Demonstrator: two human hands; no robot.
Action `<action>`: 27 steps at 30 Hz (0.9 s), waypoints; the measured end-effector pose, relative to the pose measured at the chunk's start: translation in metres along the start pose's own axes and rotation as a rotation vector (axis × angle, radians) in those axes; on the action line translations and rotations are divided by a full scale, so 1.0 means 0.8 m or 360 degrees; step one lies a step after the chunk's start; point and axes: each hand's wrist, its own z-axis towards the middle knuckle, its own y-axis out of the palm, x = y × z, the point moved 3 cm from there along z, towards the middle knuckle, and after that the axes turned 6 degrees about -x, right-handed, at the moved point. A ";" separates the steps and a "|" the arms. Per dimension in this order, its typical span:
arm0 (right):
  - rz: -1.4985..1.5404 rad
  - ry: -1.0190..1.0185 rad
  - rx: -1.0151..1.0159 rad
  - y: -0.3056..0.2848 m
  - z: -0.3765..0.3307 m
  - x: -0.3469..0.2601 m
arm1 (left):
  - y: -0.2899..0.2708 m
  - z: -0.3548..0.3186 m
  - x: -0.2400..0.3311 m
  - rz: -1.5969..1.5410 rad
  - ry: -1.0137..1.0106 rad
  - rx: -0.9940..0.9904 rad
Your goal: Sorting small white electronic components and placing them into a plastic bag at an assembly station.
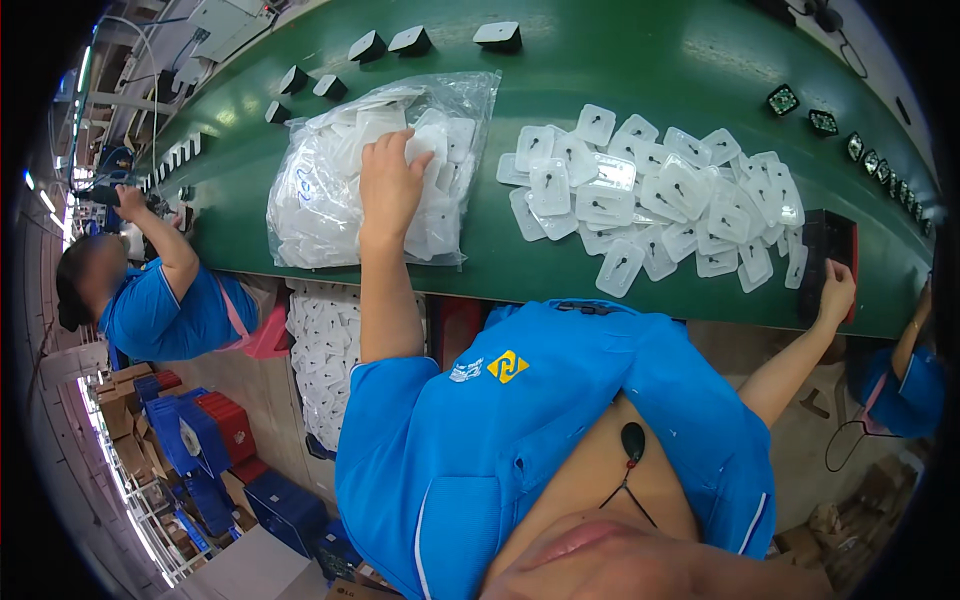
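Observation:
My left hand (392,185) rests on a clear plastic bag (318,195) packed with white, rounded-square plastic pieces. Its fingers are bent over the pieces at the bag's upper part, with the thumb held apart and nothing visible gripped. To the right of the bag lies a loose heap of similar translucent white pieces (605,205), many with a small dark mark in the middle. My right hand (838,292) is at a black box with red inside (822,240), at the heap's right end. Its fingertips come together at the box; whatever they hold is hidden.
Several black wedge-shaped housings (497,37) stand along the far side of the green table (560,75). Small circuit-board units (783,99) line the right side. A container of white pieces (325,350) is below the table's edge. Co-workers (165,300) sit at left and right.

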 end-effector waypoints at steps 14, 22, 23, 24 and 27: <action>-0.0157 -0.0071 0.0792 -0.016 -0.042 -0.055 | 0.001 0.008 -0.028 0.0032 0.0160 0.0112; 0.0269 0.0071 0.0861 -0.019 -0.051 -0.051 | -0.044 -0.008 0.041 -0.0476 -0.0170 0.0551; 0.0343 0.0073 0.0835 -0.018 -0.051 -0.052 | -0.039 -0.009 0.046 -0.0728 -0.0164 0.0467; 0.0418 0.0073 0.0800 -0.017 -0.053 -0.052 | -0.036 -0.013 0.050 -0.0971 -0.0162 0.0372; 0.0558 0.0081 0.0744 -0.018 -0.057 -0.050 | -0.024 -0.027 0.074 -0.1464 -0.0147 0.0160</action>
